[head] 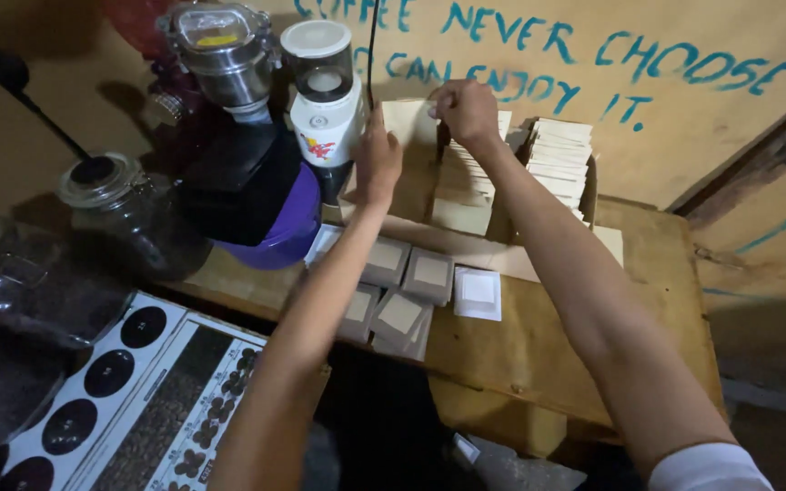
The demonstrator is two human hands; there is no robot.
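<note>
Both my arms reach forward over a wooden table to an open cardboard box packed with upright rows of small kraft paper packets. My left hand and my right hand together pinch one flat beige packet, held up above the box near the wall. In front of the box several sealed square packets lie flat on the table, and one white filter packet rests beside them.
A white electric grinder and a metal-topped grinder stand at the left on a dark and purple base. Glass jars with dark beans sit further left. A printed chart lies near me. The painted wall is close behind.
</note>
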